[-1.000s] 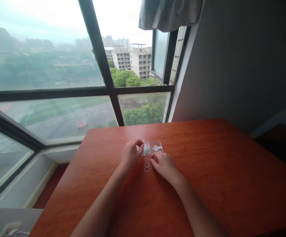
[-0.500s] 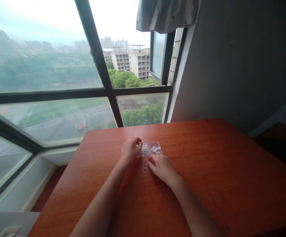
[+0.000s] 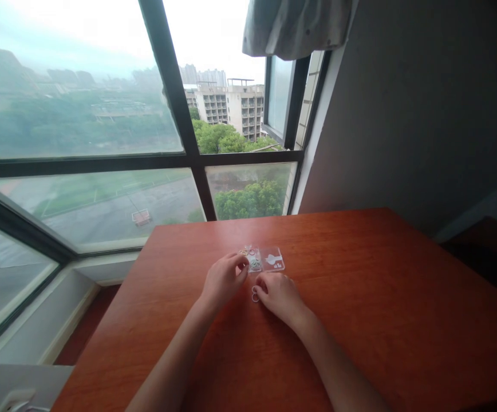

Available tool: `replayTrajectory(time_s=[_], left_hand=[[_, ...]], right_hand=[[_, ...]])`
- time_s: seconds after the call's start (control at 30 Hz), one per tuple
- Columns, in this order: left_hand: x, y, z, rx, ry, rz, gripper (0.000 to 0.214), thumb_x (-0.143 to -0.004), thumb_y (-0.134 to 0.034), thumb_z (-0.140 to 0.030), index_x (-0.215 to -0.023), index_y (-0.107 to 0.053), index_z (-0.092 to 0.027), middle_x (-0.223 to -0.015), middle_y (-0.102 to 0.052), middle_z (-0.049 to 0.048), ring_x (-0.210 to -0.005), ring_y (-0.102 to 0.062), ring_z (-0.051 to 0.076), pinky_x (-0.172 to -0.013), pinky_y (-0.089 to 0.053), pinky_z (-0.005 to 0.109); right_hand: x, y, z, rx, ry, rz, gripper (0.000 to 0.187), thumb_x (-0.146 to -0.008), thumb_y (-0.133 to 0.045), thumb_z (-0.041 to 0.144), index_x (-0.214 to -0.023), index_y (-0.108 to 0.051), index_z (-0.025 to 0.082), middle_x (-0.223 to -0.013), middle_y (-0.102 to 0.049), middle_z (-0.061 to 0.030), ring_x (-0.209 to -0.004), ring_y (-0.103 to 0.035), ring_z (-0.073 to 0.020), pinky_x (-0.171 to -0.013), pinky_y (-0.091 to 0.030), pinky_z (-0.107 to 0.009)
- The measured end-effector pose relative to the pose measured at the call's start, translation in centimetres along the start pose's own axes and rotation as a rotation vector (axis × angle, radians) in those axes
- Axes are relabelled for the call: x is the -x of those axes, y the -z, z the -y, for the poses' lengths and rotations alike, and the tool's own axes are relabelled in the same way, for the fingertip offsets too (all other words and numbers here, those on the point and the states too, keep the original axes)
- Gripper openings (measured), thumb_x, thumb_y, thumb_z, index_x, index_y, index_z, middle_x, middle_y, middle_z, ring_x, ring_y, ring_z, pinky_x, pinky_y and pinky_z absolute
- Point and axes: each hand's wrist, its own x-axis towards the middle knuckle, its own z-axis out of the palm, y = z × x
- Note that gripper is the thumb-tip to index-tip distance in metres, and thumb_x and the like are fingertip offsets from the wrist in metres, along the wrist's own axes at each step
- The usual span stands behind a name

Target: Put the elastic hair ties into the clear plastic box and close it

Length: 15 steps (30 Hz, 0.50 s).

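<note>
On the reddish-brown tabletop lies an open clear plastic case (image 3: 259, 269), its lid (image 3: 276, 258) folded out to the right. Several small rings, some pale green (image 3: 255, 264) and some yellowish (image 3: 243, 252), sit inside it. My left hand (image 3: 225, 278) is at the case's near left corner, thumb and fingers pinched together; whatever they hold is hidden. Just in front of the case, two small pale rings (image 3: 255, 297) rest on the table, touching or overlapping. My right hand (image 3: 281, 293) is closed with its fingertips at their right edge, partly covering them.
The wooden table (image 3: 381, 297) extends far to the right and towards me. Behind it stands a dark-framed window (image 3: 197, 163) with one pane swung out. A grey curtain (image 3: 295, 28) hangs above, and a dark wall (image 3: 403, 114) rises at the right.
My left hand has drawn back from over the case, uncovering more of the rings in it. My right hand has shifted slightly left onto the two loose rings.
</note>
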Motion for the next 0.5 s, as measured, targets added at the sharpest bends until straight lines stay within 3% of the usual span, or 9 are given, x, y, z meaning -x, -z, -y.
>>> replayTrajectory(time_s=[0.2,0.5], left_hand=[[0.6,-0.3,-0.4,0.085,-0.016,0.052,0.011,-0.082,-0.055,-0.023,-0.080,-0.065,-0.021,-0.081,-0.065,0.0009,-0.070,-0.056,0.013,-0.062,-0.038,0.022],[0.7,-1.0,-0.8,0.210,-0.031,0.074,0.007,-0.078,-0.058,-0.018,-0.077,-0.065,-0.019,-0.076,-0.067,-0.0005,-0.068,-0.055,0.012,-0.062,-0.038,0.021]], right_hand=[[0.0,0.0,-0.2,-0.048,-0.007,-0.026,0.012,-0.085,-0.056,0.031,-0.081,-0.065,0.024,-0.080,-0.071,-0.0004,-0.074,-0.063,-0.0164,-0.060,-0.033,-0.025],[-0.3,0.2,-0.8,-0.196,0.005,-0.211,0.009,-0.085,-0.056,0.028,-0.083,-0.063,0.024,-0.066,-0.064,0.0028,-0.062,-0.056,-0.0140,-0.060,-0.033,-0.024]])
